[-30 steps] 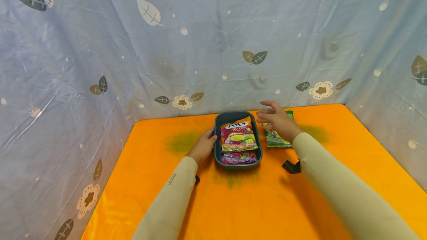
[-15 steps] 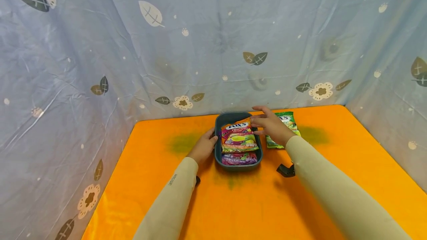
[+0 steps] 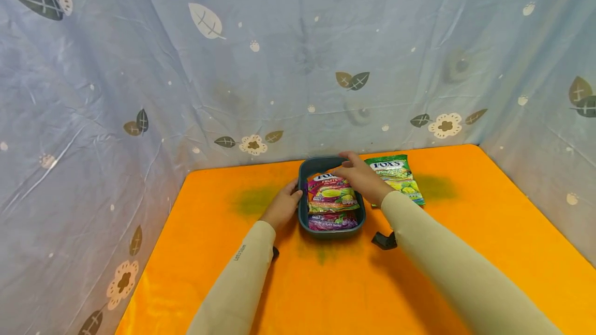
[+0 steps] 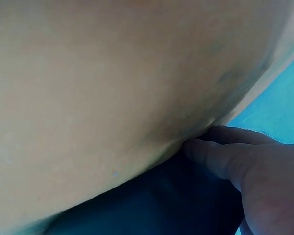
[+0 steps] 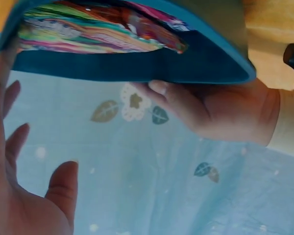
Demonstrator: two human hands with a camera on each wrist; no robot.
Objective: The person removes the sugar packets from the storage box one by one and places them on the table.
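A dark blue-grey plastic bin (image 3: pixel 304 221) stands on the table with candy bags inside. On top lies an orange and pink Fox's Fruits candy bag (image 3: pixel 331 196), and a purple candy bag (image 3: pixel 332 221) shows at the near end. My left hand (image 3: pixel 282 207) rests against the bin's left outer wall; its thumb and fingertips touch the side in the left wrist view. My right hand (image 3: pixel 365 180) reaches over the right rim, fingers spread at the top bag's upper end. In the right wrist view one fingertip is by the bag (image 5: pixel 83 32), and the thumb stands apart.
A green Fox's candy bag (image 3: pixel 396 169) lies flat on the orange table (image 3: pixel 209 252), right of the bin. Blue curtains (image 3: pixel 288 66) with leaf prints hang behind and at both sides. A black wrist mount (image 3: pixel 384 241) sticks out below my right wrist.
My right hand has moved left from above the green candy bag to over the bin's right rim, uncovering more of that bag. My left hand and the bin have stayed put.
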